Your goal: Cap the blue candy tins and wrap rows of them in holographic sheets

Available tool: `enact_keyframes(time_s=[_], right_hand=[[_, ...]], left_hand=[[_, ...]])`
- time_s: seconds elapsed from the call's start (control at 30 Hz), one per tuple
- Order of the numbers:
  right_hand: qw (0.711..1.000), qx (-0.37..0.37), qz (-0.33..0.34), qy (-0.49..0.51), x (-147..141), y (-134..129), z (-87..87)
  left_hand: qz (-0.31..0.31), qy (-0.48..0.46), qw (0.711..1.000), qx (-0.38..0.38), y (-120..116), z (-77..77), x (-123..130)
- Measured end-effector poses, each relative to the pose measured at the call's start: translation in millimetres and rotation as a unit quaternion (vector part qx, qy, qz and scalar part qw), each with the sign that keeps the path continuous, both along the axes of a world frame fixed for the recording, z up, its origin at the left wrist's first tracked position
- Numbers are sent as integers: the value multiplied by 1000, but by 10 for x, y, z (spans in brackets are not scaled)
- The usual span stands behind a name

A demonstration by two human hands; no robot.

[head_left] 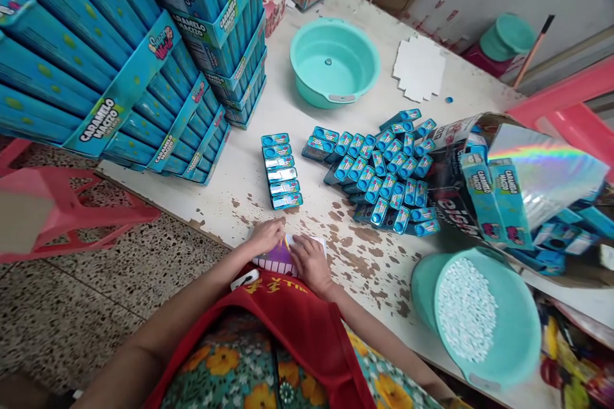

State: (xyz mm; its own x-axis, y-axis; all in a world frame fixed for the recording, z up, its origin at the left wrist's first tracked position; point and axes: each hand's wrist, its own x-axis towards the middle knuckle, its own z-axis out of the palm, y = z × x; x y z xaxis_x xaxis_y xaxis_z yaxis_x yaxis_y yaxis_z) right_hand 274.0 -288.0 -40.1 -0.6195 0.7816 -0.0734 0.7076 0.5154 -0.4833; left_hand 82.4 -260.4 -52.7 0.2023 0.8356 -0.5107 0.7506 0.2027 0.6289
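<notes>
At the front edge of the table lies a shiny purple sheet [274,255] with a row of white oblong patches along its lower side. My left hand [267,236] is closed over its left part, thumb and fingertips pinched together near the upper edge. Over the right part rests my right hand [311,262], palm down, its slightly bent fingers lying apart on the sheet. Both hands partly cover it. Just beyond my hands stands a short row of blue candy boxes [283,186], with pale strips on the tops of the nearer ones.
Stacked blue display cases [115,102] tower at left. Many upright blue boxes [384,166] crowd the centre right. An empty turquoise basin [330,89] stands behind; another basin [518,345] holds small white pieces. An open carton [460,134] and pink stool [96,204] flank the table.
</notes>
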Motion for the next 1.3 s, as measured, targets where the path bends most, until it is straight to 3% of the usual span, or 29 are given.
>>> enact_keyframes(time_s=[0.2,0.37,0.57,0.77,0.97,1.3], right_hand=[[999,-11,-49,14,-9,74,-28],[1000,-4,-4,-16,-64,44,-128],[1000,-11,21,-1,-11,15,-32],[999,-9,-41,4,-61,96,-65],[1000,-5,-14,-15,-73,58,-170],[999,-40,-14,-23,-45,91,59]], left_hand=[[15,-9,1000,5,-16,2,1],[31,-12,999,2,-21,13,-2],[37,-11,999,7,-22,-45,13],[39,-4,999,14,-23,-49,18],[38,6,999,20,-36,-61,18],[39,36,998,18,-39,-110,53]])
